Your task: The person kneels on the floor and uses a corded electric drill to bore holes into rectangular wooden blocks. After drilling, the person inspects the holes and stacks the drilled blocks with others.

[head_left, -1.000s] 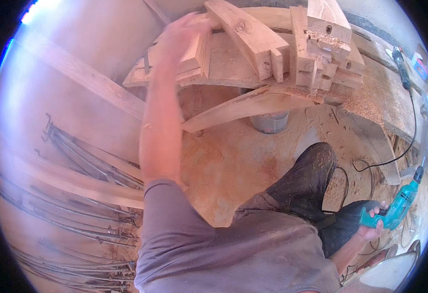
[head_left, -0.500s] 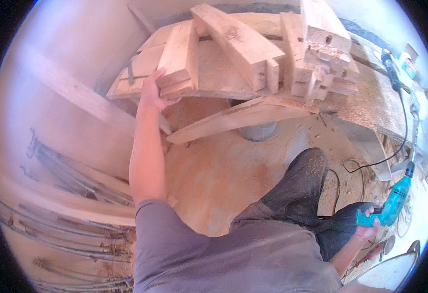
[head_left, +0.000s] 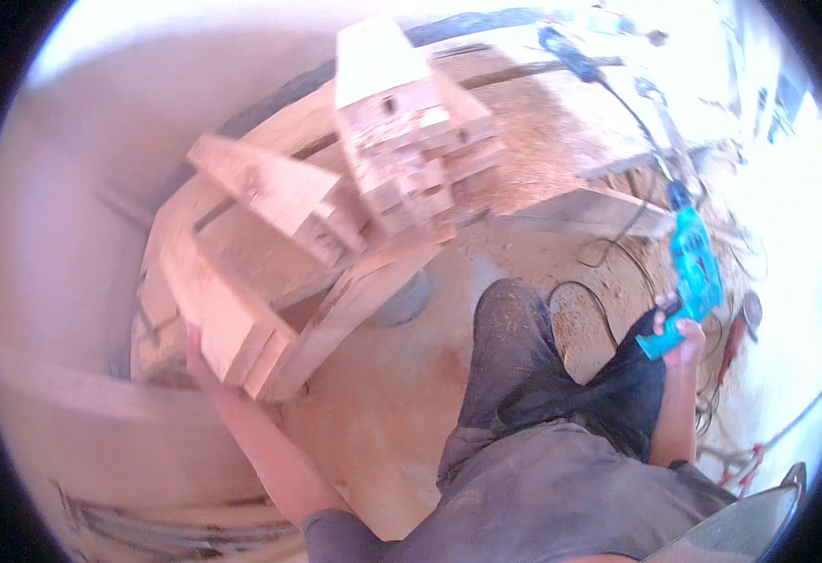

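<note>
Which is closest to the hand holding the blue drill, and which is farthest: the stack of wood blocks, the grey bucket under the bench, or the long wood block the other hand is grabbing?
From the right hand with the blue drill, in the head view:
1. Grey bucket, under the bench, to its left.
2. Stack of wood blocks, up on the bench.
3. Long wood block, far left, at the left hand.

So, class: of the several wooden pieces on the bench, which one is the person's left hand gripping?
The pale block at the bench's near-left edge; the left hand grips its lower end. The other pieces lie untouched farther back.
</note>
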A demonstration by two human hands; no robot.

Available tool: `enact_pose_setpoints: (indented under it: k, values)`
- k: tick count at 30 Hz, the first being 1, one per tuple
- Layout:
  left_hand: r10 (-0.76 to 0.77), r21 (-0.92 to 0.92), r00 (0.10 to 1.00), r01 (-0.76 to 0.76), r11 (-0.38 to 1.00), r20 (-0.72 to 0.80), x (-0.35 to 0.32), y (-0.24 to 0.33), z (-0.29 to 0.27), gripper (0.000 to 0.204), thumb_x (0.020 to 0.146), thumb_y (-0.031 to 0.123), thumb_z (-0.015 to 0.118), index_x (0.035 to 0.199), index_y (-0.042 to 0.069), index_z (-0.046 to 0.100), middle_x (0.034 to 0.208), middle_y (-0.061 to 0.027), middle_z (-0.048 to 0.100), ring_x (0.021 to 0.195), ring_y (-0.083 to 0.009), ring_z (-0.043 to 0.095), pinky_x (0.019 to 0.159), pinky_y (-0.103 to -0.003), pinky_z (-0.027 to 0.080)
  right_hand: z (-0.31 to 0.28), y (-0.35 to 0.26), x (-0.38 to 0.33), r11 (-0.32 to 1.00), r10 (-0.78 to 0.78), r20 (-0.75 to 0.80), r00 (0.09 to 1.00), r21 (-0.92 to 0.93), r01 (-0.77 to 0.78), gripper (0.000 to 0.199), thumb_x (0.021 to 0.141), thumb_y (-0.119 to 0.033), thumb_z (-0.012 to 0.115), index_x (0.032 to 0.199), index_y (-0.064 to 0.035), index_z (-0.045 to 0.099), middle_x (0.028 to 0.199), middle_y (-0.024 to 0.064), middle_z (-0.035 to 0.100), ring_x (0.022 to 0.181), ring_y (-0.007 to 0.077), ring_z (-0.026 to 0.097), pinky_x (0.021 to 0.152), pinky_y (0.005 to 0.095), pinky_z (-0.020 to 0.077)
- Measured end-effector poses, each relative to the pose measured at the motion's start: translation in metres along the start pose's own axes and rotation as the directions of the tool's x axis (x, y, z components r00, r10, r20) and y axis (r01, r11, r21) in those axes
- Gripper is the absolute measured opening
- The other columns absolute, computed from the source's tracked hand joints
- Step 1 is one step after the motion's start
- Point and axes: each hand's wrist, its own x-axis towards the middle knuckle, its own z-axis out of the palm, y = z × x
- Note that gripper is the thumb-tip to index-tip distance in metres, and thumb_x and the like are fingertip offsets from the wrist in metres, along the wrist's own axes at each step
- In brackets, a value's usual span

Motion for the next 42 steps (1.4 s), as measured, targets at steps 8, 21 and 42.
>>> enact_pose_setpoints:
  k: [8,21,42]
  values:
    - [0.441,0.276,0.886,-0.464,0.842,0.145,-0.024,-0.073,-0.064,0.072,0.1,0.05,0.06,0.152,0.004,0.044,0.152,-0.0227,0.047,0.134,-0.0407,0.054,0.104,-0.054,0.054,0.023,0.001,-0.005,0.994,0.094,-0.014,0.996,0.064,-0.093,0.061,0.071,-0.016,0.076,0.128,-0.0007,0.063,0.116,0.0222,0.072,0.082,0.0288,0.071,0.068,0.0384,0.0583]
    - [0.839,0.348,0.309,-0.925,0.155,0.449,-0.145,-0.054,0.024,0.076,0.101,0.057,0.054,0.151,0.002,0.036,0.149,-0.0249,0.044,0.129,-0.0413,0.057,0.102,-0.057,0.055,0.015,0.002,0.008,0.967,0.103,-0.013,0.995,0.235,-0.097,0.059,0.07,-0.017,0.074,0.125,0.0004,0.065,0.116,0.022,0.071,0.083,0.0281,0.07,0.067,0.0371,0.0582]
    - [-0.202,0.065,0.699,0.218,0.974,0.686,-0.125,-0.12,0.483,0.067,0.094,0.038,0.066,0.141,-0.008,0.056,0.122,-0.0167,0.068,0.111,-0.0222,0.066,0.094,-0.037,0.053,-0.033,-0.017,-0.034,0.917,-0.05,-0.126,0.991,0.388,0.096,0.061,0.072,-0.009,0.074,0.129,0.0032,0.053,0.118,0.021,0.067,0.085,0.0298,0.072,0.066,0.0375,0.062]
